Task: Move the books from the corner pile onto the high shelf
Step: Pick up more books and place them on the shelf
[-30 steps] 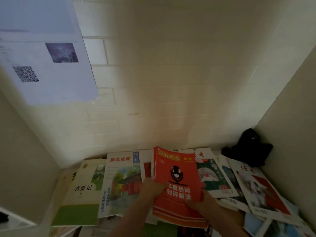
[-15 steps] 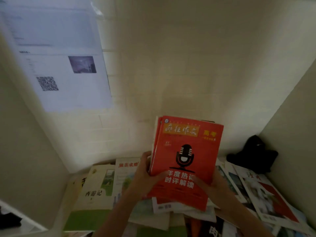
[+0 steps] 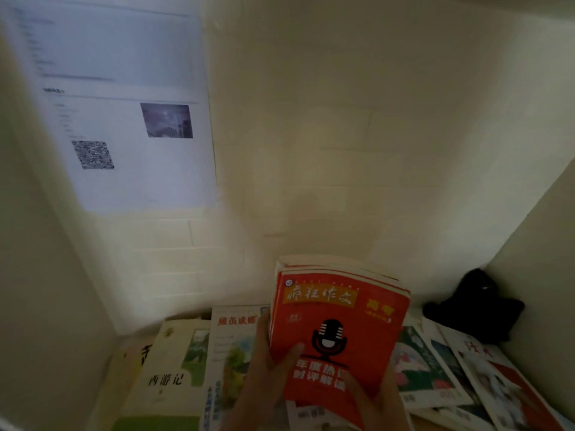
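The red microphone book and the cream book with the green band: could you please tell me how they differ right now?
The red microphone book is raised and tilted up, with both the left hand and right hand holding it; the cream book with the green band lies flat in the pile, untouched. The red one heads a small held stack; the cream one lies beside the other covers. Both carry printed Chinese titles.

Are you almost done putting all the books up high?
Not nearly. Nothing looks shelved yet; no shelf is in view. Both hands, left and right, grip a red-covered stack of books raised off the pile. Many books lie spread in the corner.
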Demonstrator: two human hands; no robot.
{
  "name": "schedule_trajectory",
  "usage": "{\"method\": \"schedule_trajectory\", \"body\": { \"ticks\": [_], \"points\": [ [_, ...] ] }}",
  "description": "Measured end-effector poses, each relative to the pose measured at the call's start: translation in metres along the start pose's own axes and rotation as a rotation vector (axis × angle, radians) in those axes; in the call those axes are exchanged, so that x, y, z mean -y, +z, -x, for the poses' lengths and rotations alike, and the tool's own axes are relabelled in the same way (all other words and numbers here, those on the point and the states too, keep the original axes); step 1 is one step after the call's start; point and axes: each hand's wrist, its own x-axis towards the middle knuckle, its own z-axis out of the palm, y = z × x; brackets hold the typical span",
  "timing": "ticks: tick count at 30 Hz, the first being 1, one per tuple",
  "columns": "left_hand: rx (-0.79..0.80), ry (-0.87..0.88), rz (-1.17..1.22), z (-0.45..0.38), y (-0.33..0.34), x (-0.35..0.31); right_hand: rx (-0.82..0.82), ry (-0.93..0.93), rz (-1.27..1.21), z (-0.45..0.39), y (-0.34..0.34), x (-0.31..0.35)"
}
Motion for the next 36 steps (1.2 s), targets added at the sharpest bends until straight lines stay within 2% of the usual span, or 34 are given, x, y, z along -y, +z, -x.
{"method": "schedule_trajectory", "body": {
  "ticks": [4, 8, 14, 20, 25, 31, 36],
  "points": [
    [-0.074, 0.185, -0.009, 0.016, -0.012, -0.048, 0.100, -0.186, -0.090, 0.007, 0.003, 0.058],
    [-0.223, 0.430, 0.002, 0.055, -0.047, -0.111, 0.247, -0.438, -0.163, 0.029, 0.026, 0.128],
    [-0.655, 0.660, -0.236, 0.176, -0.114, -0.176, 0.627, -0.685, -0.215, 0.100, 0.084, 0.197],
    [-0.984, 0.868, -0.379, 0.292, -0.162, -0.273, 0.819, -0.948, -0.303, 0.195, 0.130, 0.304],
    [-1.066, 0.995, -0.467, 0.323, -0.200, -0.388, 0.784, -1.145, -0.343, 0.226, 0.166, 0.428],
    [-0.989, 1.088, -0.408, 0.294, -0.255, -0.512, 0.658, -1.370, -0.218, 0.218, 0.213, 0.576],
    [-1.013, 1.157, -0.471, 0.233, -0.309, -0.568, 0.657, -1.368, -0.171, 0.173, 0.272, 0.647]
  ]
}}
